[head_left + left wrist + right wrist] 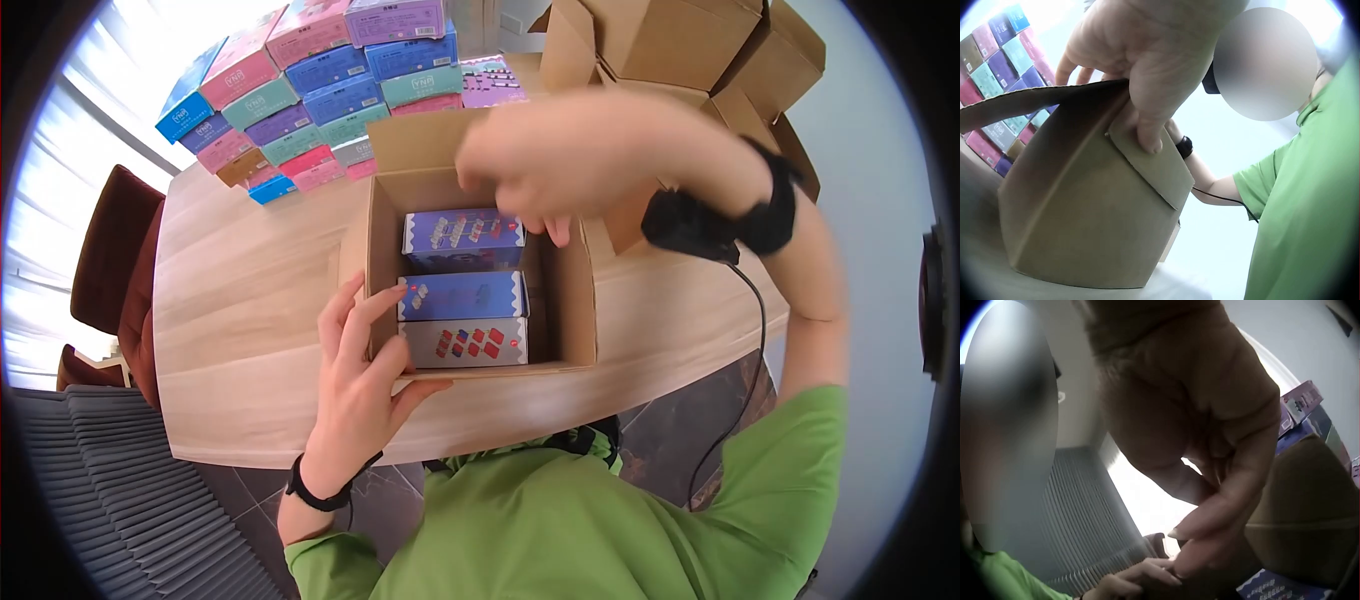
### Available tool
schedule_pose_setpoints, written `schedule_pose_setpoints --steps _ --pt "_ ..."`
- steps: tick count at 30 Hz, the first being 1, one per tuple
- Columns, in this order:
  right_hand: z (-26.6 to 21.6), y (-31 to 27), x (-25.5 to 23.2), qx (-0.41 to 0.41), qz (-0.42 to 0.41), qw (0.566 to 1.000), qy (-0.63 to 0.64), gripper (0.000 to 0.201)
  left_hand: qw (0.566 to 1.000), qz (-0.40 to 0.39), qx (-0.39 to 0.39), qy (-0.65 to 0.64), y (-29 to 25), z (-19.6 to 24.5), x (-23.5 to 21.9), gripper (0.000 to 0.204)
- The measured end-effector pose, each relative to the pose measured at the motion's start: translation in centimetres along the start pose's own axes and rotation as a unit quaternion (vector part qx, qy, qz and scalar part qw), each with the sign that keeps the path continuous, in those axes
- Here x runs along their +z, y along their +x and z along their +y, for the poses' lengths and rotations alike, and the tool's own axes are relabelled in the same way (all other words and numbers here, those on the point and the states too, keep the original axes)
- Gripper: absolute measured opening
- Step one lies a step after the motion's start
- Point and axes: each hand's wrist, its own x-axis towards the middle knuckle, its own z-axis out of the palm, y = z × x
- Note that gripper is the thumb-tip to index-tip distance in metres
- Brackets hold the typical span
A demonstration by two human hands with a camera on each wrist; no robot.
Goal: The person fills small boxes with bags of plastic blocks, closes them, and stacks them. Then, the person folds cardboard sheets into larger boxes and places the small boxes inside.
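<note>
An unlidded cardboard carton (576, 310) holds a purple box (465, 228), a blue box (450, 297) and a grey-topped box (420, 345) along its left side. At the carton's near left corner, my left hand (358, 390) grips the edge. The left wrist view shows that hand (1154, 56) with its thumb on a folded flap of the carton (1085, 206) and fingers across the rim. Blurred above the carton's far right part, my right hand (570, 155) has loosely bent fingers and nothing visible in them; the right wrist view shows the same hand (1191, 419).
Stacked coloured boxes (345, 100) stand at the table's back left. Another open carton (670, 45) is at the back right. A black device (685, 225) with a cable hangs by the right wrist. The wooden table (240, 300) extends left of the carton.
</note>
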Motion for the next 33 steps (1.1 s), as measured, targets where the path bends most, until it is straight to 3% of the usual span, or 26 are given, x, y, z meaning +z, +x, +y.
schedule_pose_setpoints --steps 2,4,5,7,8,10,14,17,20,22,24,25,26,28,30,33 --pt "1.2 0.3 3.5 -0.048 0.080 0.982 -0.165 0.023 0.999 -0.038 0.010 -0.018 0.5 -0.1 -0.9 0.038" --pt "3.0 2.1 6.1 -0.074 0.100 0.976 -0.180 0.026 0.993 -0.098 0.018 -0.058 1.2 -0.9 -2.6 0.042" --pt "3.2 2.6 6.7 -0.088 0.110 0.972 -0.188 0.028 0.995 -0.063 -0.007 -0.076 1.5 -1.7 -2.9 0.048" --pt "2.7 3.6 7.4 -0.021 0.052 0.980 -0.192 0.031 0.992 0.011 -0.056 -0.109 2.4 -3.1 -3.1 0.062" --pt "2.3 3.9 7.5 0.013 0.024 0.981 -0.193 0.033 0.985 -0.012 -0.075 -0.155 3.0 -3.3 -2.8 0.064" --pt "2.0 4.0 6.9 0.042 0.043 0.995 -0.082 0.039 0.960 -0.058 -0.112 -0.249 4.2 -3.4 -1.7 0.068" --pt "2.1 4.0 6.8 0.153 0.063 0.979 0.116 0.045 0.976 -0.045 -0.135 -0.164 5.7 -3.8 -0.5 0.068" --pt "2.9 4.1 7.6 0.123 0.096 0.981 0.114 0.039 0.980 -0.048 -0.100 -0.164 6.9 -6.4 0.1 0.069" --pt "1.3 3.1 6.1 0.042 0.065 0.979 -0.189 0.022 0.986 -0.054 -0.089 -0.128 8.3 -7.0 -0.5 0.063" --pt "-0.5 1.6 2.9 0.024 0.195 0.946 -0.256 0.015 0.983 -0.071 -0.125 -0.116 8.8 -6.9 -0.5 0.057" --pt "-0.1 0.1 -1.8 0.018 0.261 0.964 -0.057 0.020 0.995 -0.014 -0.048 -0.084 8.2 -8.3 0.3 0.050" --pt "0.3 -0.6 -3.8 0.039 0.322 0.944 -0.060 0.020 0.998 0.015 -0.008 -0.067 8.0 -8.7 0.6 0.047" --pt "1.0 -0.7 -5.6 0.059 0.381 0.920 -0.063 0.020 0.996 -0.003 -0.050 -0.077 8.0 -8.2 0.3 0.045" --pt "4.9 1.7 -7.6 0.127 0.353 0.920 -0.115 0.021 0.986 -0.042 -0.131 -0.094 7.7 -6.8 -0.7 0.042" --pt "10.3 6.6 -8.1 0.241 0.280 0.929 -0.013 0.018 0.986 -0.035 -0.136 -0.089 7.5 -6.1 -0.7 0.042" --pt "13.9 10.5 -7.2 0.376 0.206 0.903 0.037 0.026 0.990 -0.020 -0.110 -0.087 7.4 -6.2 -0.5 0.044"
